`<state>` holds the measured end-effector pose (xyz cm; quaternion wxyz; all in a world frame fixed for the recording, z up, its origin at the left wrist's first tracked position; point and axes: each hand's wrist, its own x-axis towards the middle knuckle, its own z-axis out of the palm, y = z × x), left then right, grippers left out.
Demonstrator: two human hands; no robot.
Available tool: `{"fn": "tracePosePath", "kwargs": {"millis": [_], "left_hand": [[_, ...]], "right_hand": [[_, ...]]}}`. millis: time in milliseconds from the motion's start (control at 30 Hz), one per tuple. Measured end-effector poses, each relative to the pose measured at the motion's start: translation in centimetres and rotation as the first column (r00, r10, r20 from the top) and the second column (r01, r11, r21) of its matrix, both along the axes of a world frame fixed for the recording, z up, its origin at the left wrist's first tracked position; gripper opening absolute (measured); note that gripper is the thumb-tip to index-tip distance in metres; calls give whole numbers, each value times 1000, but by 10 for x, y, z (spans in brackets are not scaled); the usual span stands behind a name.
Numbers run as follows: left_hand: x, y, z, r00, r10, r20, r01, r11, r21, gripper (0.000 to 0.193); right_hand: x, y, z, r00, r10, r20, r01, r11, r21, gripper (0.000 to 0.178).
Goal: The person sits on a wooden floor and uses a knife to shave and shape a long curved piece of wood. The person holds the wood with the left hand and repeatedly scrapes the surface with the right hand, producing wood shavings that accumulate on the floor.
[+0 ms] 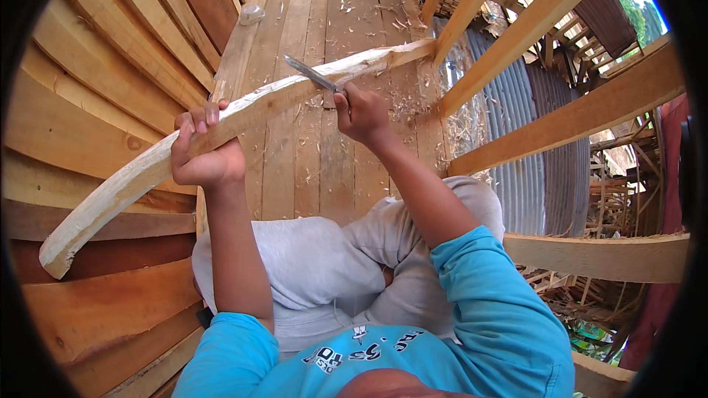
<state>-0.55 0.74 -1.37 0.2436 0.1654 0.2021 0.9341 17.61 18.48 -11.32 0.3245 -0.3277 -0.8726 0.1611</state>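
A long wooden pole (140, 177), pale and stripped on its upper face and browner below, lies across in front of me from the lower left to the upper right. My left hand (210, 147) grips it left of its middle, fingers curled over the top and palm beneath. In my right hand (361, 110) is a knife, closed in a fist; the handle is hidden by the fingers. The knife's grey blade (310, 72) points up and left, over the pole's whittled face. Whether its edge touches the wood, I cannot tell.
Wood shavings lie scattered over the plank floor (335, 155). Stacked boards (96, 133) rise on the left, with a small clear plastic item (251, 15) near them. A wooden railing (568, 121) runs along the right, above corrugated metal sheets (520, 147). My crossed legs (310, 250) are close below.
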Motion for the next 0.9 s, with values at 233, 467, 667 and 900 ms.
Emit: {"fn": "tracePosePath", "kwargs": {"millis": [233,467,667,900], "left_hand": [[1,0,1,1000,-18,-16,18,1000,7,14],[-1,0,0,999,-36,-3,36,999,16,14],[-2,0,1,1000,-8,-12,8,1000,6,16],[0,1,0,1000,-13,3,13,1000,4,15]], "right_hand": [[-4,-7,4,998,-64,-12,62,988,-142,47],[-1,3,-3,997,-46,-62,41,996,-84,42],[-3,13,-8,977,-207,-55,196,967,-162,42],[3,11,-9,974,-227,-23,220,963,-152,41]]}}
